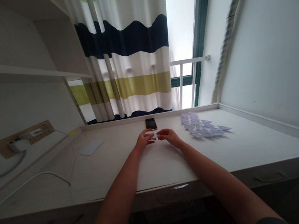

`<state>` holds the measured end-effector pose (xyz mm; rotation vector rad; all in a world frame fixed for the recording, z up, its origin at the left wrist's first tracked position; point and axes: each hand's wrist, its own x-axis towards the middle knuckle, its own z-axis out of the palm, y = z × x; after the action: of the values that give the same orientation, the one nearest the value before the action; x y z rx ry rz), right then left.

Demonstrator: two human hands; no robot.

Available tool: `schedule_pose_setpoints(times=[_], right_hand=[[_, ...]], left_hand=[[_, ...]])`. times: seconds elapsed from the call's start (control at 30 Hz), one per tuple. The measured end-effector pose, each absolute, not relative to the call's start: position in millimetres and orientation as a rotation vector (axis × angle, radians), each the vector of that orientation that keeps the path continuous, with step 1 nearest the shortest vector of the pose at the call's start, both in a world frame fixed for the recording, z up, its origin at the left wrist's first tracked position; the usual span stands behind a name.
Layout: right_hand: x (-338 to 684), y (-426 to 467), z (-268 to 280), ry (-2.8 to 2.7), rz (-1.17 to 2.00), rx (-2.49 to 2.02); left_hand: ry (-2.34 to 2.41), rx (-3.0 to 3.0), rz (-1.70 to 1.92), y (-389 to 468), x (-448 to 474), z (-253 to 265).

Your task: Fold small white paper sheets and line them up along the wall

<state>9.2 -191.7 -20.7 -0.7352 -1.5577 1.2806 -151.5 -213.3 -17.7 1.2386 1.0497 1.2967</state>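
Both hands meet above the middle of the white desk (155, 165), with a small piece of white paper (155, 136) between them. My left hand (143, 139) pinches the paper from its left side, thumb and fingers closed on it. From the other side, the fingertips of my right hand (169, 136) are pressed together at the paper's right edge. How the paper is folded is too small to make out. To the right lie several folded white paper triangles (202, 124) in overlapping rows. A flat stack of white paper (91, 147) rests on the left.
A dark phone (151, 123) lies just beyond my hands. Plugs (20, 144) sit in a wall socket at left, and a white cable (48, 172) trails over the desk. A raised rim (272, 123) runs along the right side; a striped curtain (133, 67) hangs behind.
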Motion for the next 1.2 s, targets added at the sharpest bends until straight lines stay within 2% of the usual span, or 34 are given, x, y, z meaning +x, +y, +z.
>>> schedule_pose_setpoints(times=[0.37,0.63,0.77,0.97,1.2], right_hand=[[11.1,-196.3,-17.4,-1.51,1.366,-0.728],[8.5,-182.1,-29.4,-1.696,0.994,-0.815],[8.3,-181.5,-30.2,-1.693,0.929,-0.882],[9.2,-183.9,-26.5,-1.607,1.042,-0.952],[11.1,-193.8,-19.7,-1.442,1.384,-0.811]], left_hand=[[1.031,1.22,1.254,-211.0,-150.5,-19.5],[1.032,1.261,1.158,-211.9,-149.4,-21.0],[1.037,1.277,1.155,-211.0,-149.3,-21.9],[1.037,1.301,1.139,-210.5,-149.5,-22.4],[1.029,1.278,1.178,-208.6,-149.4,-24.3]])
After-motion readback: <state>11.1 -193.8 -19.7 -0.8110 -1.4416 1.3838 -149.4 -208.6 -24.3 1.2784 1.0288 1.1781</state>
